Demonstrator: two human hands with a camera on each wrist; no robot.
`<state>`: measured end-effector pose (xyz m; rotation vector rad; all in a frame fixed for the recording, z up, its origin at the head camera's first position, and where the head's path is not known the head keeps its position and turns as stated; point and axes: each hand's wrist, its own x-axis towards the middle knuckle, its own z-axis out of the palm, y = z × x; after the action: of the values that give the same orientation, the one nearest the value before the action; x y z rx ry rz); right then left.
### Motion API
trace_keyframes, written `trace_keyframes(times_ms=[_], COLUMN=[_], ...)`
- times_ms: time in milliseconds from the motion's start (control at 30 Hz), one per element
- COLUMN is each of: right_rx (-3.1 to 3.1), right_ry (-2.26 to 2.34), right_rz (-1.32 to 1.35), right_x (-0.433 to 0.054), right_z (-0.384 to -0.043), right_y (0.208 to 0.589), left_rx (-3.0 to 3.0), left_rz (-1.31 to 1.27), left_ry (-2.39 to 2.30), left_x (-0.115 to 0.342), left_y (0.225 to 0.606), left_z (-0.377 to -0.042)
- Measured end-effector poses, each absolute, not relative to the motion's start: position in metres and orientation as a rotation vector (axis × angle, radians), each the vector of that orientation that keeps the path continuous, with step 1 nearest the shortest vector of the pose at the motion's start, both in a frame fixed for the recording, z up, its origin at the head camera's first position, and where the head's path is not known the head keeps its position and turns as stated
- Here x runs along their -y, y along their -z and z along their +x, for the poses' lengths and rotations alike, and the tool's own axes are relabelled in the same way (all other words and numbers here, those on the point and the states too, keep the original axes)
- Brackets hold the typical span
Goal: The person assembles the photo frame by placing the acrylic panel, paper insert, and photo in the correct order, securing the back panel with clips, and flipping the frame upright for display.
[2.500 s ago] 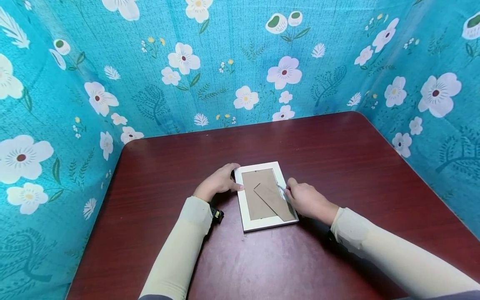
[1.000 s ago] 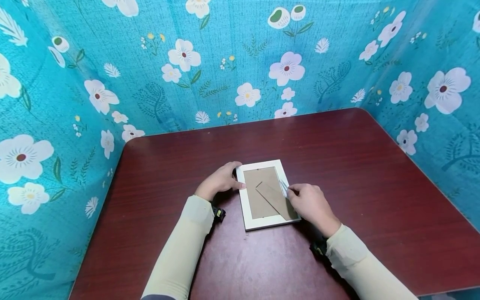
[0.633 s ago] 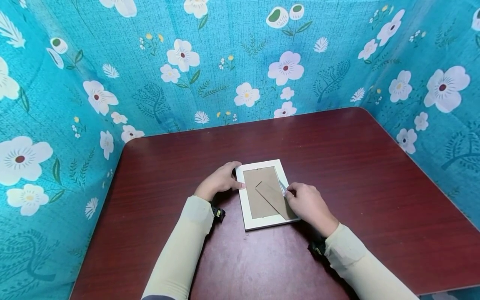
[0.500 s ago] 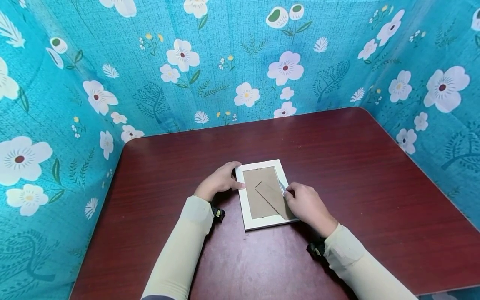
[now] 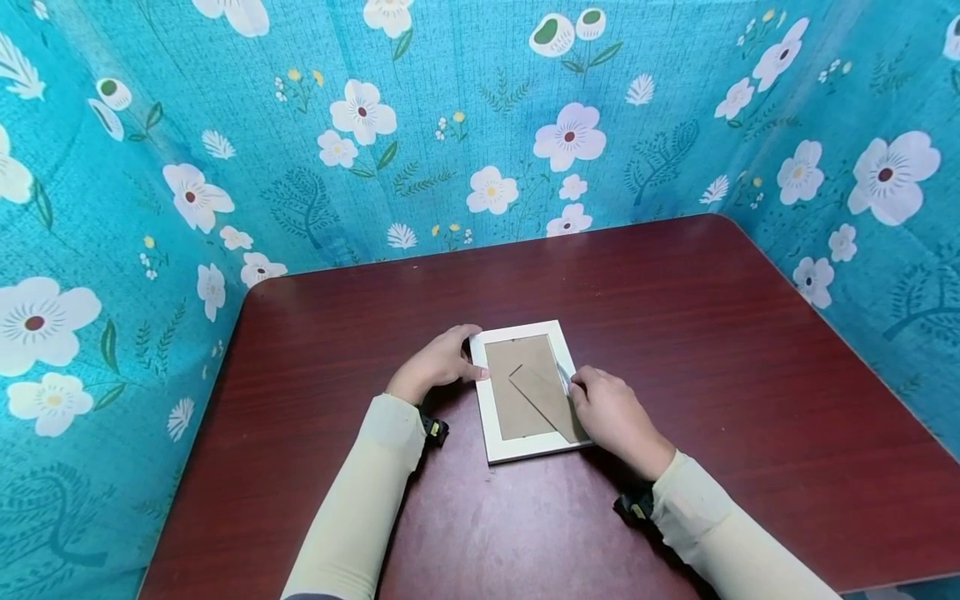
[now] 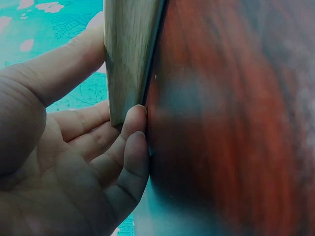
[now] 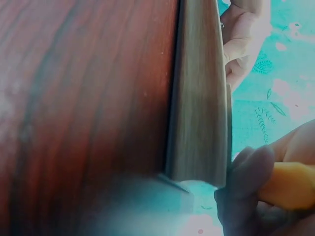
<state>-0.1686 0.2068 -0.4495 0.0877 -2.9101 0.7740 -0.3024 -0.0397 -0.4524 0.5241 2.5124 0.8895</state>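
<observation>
A white picture frame lies back side up on the table, its brown backing board and angled stand flap showing. My left hand grips the frame's left side, thumb on the white border and the other fingers along the outer edge. On the opposite side my right hand pinches a slim tool with a thin metallic end. That end lies at the seam between border and backing. In the right wrist view an orange part shows within the grip; I cannot tell the tool's kind.
The dark red wooden table has rounded far corners. A blue flowered cloth hangs behind it and along both sides. A black wrist camera is strapped at the left cuff, another device at the right.
My right wrist and forearm have swung inward since the oldest frame. The tool's end stood a little off the seam one second ago and now lies along it. My left hand keeps its hold.
</observation>
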Motion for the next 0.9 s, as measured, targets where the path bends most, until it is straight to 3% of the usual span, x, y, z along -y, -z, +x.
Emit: trace_keyframes(times_ms=[900], right_rx=[2.901], right_ry=[-0.609], right_rz=[0.243], right_x=[-0.2020], right_z=[-0.1708], right_y=[0.4472], left_rx=[-2.526], left_rz=[0.512], left_ry=[-0.875], left_x=[0.0383], left_y=[0.4533], left_z=[-0.3036])
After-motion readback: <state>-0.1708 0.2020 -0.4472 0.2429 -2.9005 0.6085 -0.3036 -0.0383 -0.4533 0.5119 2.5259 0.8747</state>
